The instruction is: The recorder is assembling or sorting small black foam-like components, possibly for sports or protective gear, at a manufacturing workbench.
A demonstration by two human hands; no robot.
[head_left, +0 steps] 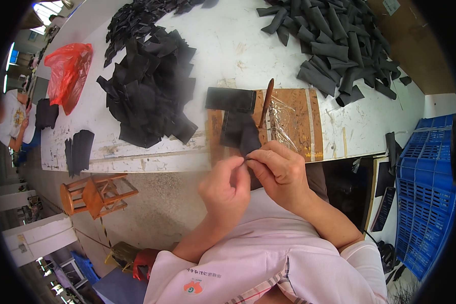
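Observation:
My left hand [225, 185] and my right hand [281, 172] meet at the table's front edge, fingertips pinched together on the lower end of a black fabric piece [248, 136]. The fingers partly hide that end. Behind it, another black fabric piece [230, 99] with a stitched edge lies flat on a brown board [296, 129]. A slim brown pointed stick [266, 104] rests on the board, beside a tangle of clear threads or film [282, 121].
A heap of flat black pieces [149, 88] covers the table's left side; rolled dark pieces [334, 45] pile up at far right. A red plastic bag [70, 73] sits far left. Blue crates [425, 187] stand at right, a wooden stool [96, 195] at left. Another person [15, 119] sits beyond.

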